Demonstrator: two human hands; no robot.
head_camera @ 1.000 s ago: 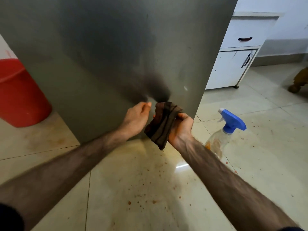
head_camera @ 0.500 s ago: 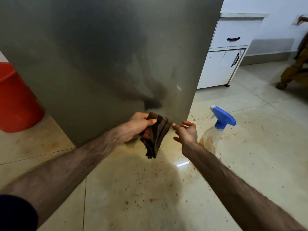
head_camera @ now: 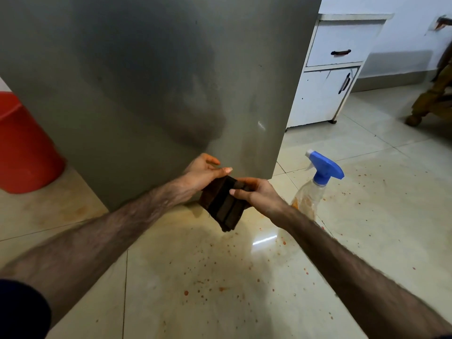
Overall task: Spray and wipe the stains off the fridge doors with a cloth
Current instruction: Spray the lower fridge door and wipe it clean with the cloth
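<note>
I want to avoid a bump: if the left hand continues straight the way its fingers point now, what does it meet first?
Probably the right hand, which pinches the same brown cloth just ahead of the left hand. Depth is unclear; it could pass just behind.

**What the view hides or cuts off**

The fridge door [head_camera: 151, 77] runs off the top edge. The red bucket [head_camera: 22, 148] is cropped at the left. The cloth [head_camera: 221, 204] covers part of both palms. A wooden furniture leg [head_camera: 425, 104] at the right edge is blurred and cut off.
</note>
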